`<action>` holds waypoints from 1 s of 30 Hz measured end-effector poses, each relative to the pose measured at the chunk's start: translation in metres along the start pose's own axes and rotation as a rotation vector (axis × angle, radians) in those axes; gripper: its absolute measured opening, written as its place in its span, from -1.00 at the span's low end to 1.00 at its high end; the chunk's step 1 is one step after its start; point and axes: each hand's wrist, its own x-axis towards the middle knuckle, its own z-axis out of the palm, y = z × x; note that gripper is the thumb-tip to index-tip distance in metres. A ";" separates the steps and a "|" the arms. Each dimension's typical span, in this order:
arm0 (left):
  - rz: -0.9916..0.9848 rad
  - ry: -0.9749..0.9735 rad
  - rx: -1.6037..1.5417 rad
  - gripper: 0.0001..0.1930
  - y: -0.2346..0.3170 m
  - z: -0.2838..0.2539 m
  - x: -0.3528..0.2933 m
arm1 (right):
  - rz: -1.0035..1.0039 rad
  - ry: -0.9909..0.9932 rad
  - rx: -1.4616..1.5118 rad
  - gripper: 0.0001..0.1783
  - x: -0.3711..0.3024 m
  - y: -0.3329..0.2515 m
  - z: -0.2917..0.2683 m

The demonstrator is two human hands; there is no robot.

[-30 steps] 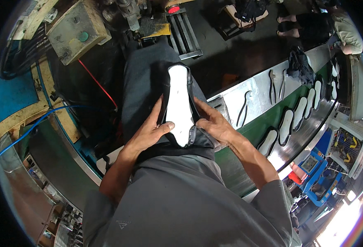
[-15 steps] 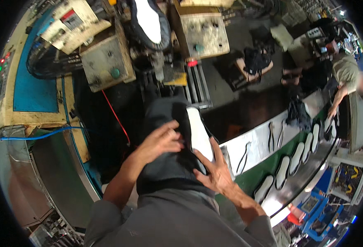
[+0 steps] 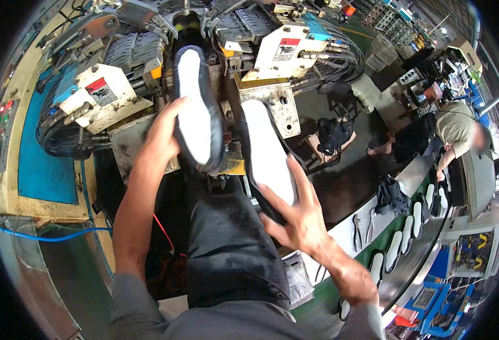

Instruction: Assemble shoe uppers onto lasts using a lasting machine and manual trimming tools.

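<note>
A black shoe upper with a white sole-shaped board (image 3: 192, 107) sits sole up between the two sides of the machine (image 3: 261, 62). My left hand (image 3: 164, 131) is closed on its left edge, with the fingertips hidden behind it. My right hand (image 3: 300, 218) grips a second black shoe upper with a white board (image 3: 267, 153), thumb and fingers on its edges near the lower end. This second one is held up to the right of the first, tilted and apart from it.
Shoes with white soles (image 3: 394, 249) lie in a row along a green conveyor (image 3: 331, 300) at right. Pliers (image 3: 358, 232) rest on the metal ledge beside it. A co-worker (image 3: 453, 127) reaches to the far end. A control panel (image 3: 3, 127) with lit buttons stands at left.
My view has tilted up toward the machine. My left hand has risen from my lap and taken hold of the shoe in the machine. My right hand has lifted the other shoe off my lap.
</note>
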 end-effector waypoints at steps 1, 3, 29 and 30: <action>-0.007 0.039 0.054 -0.58 0.002 -0.007 -0.027 | -0.040 0.015 -0.003 -0.27 0.028 0.002 0.005; 0.009 -0.021 0.098 -0.22 -0.007 -0.053 -0.088 | -0.108 0.064 0.029 -0.22 0.083 0.000 0.021; -0.231 0.141 -0.234 0.05 -0.126 -0.100 -0.325 | -0.049 0.093 0.053 -0.21 0.182 0.002 0.127; -0.244 0.159 -0.233 0.04 -0.126 -0.095 -0.325 | -0.096 0.134 -0.075 -0.20 0.182 0.002 0.125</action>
